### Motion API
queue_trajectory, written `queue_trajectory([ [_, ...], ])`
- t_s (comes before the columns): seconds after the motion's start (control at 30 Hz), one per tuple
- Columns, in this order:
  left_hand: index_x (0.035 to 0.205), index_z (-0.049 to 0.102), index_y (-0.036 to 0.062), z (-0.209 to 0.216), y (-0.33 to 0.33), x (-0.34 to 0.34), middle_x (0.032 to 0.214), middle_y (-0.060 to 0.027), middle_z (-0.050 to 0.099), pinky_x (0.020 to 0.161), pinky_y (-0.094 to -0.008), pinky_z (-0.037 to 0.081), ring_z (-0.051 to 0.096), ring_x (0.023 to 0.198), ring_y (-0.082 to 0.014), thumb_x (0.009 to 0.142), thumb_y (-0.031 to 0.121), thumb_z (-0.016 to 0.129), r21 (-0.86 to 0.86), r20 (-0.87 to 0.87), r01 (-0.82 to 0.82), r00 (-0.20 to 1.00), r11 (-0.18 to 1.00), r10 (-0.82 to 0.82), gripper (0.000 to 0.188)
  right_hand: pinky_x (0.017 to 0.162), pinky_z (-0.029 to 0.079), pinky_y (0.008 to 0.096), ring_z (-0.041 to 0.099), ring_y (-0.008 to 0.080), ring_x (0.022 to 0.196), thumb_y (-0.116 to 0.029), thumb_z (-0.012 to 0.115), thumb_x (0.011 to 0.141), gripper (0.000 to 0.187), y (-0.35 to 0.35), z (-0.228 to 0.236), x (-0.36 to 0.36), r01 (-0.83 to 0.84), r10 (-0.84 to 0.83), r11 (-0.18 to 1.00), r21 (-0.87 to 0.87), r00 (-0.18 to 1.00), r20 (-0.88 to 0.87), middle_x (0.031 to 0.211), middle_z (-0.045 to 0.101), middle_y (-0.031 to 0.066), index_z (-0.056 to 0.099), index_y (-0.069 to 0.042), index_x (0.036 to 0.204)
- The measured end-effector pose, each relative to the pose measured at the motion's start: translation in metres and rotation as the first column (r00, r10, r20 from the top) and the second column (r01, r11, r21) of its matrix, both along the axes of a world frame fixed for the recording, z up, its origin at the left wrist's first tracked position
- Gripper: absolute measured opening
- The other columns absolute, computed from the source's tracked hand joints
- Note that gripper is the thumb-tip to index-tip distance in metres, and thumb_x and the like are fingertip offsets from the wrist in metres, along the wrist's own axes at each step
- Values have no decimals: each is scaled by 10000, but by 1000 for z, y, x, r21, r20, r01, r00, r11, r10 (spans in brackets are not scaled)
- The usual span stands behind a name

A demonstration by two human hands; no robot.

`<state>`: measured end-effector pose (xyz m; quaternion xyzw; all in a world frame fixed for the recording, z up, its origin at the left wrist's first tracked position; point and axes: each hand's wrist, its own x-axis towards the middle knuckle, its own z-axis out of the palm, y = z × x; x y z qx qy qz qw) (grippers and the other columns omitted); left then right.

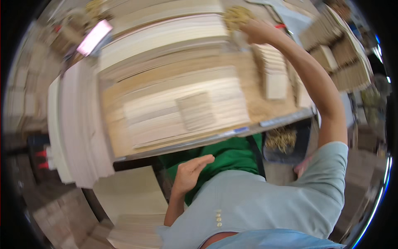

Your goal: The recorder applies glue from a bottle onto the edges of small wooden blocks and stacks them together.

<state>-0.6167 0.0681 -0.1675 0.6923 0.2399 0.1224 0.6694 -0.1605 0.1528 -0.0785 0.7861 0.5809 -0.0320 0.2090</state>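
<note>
My right hand [256, 32] is stretched to the far side of the workbench, at a heap of tangled yellow bands [237, 16] that look like rubber bands. Its fingers are blurred and partly hidden, so their grip does not show. In front of my body, below the bench's near edge, my left hand [192, 172] hangs with fingers extended and nothing in it. On the bench between them lies a layered spread of cream paper sheets [149, 112], with a small beige square piece [196, 110] on top.
Long stacks of cream paper stand along the back [166, 43] and left side [83, 120]. A short stack [275, 79] sits at the right. A phone [94, 38] with a lit screen is at the far left. Below the bench, a dark bin [269, 156] holds yellow bands.
</note>
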Motion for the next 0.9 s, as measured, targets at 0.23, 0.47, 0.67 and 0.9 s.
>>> queue_trajectory([
  [0.23, 1097, 677, -19, -34, -5, -64, 877, -111, 711, 691, -244, 528, 671, 712, -141, 915, 42, 622, -394, -224, -389, 919, 833, 323, 200, 773, 538, 446, 669, 350, 945, -80, 733, 664, 316, 36, -23, 1, -49, 53, 993, -107, 998, 32, 941, 703, 162, 685, -15, 970],
  [0.47, 1091, 639, -32, -91, -3, -95, 797, -88, 664, 613, -238, 479, 597, 637, -101, 967, 141, 563, -255, -271, -789, 614, 559, 741, 226, 1006, 424, 412, 498, 303, 1212, -28, 731, 708, 409, 33, -21, 8, -236, 237, 971, -24, 970, 47, 1166, 612, 164, 636, -10, 1106],
  [0.67, 1152, 620, -13, -221, -41, -145, 906, -101, 667, 712, -286, 497, 606, 771, -162, 984, 169, 535, -119, -439, -904, 419, 411, 794, 262, 907, 485, 347, 617, 277, 1050, -39, 646, 872, 246, -61, 29, -39, -19, 185, 782, 624, 961, -203, 1096, 655, 128, 625, 14, 1112],
  [0.9, 1195, 606, -20, -266, -63, -184, 1056, -143, 658, 861, -348, 487, 607, 982, -257, 971, 147, 515, 494, -494, -455, 554, 741, 670, 294, 595, 529, 293, 663, 224, 678, -78, 672, 783, 97, -158, 113, -202, 382, 486, 575, 723, 552, -678, 770, 655, 99, 638, -15, 848],
])
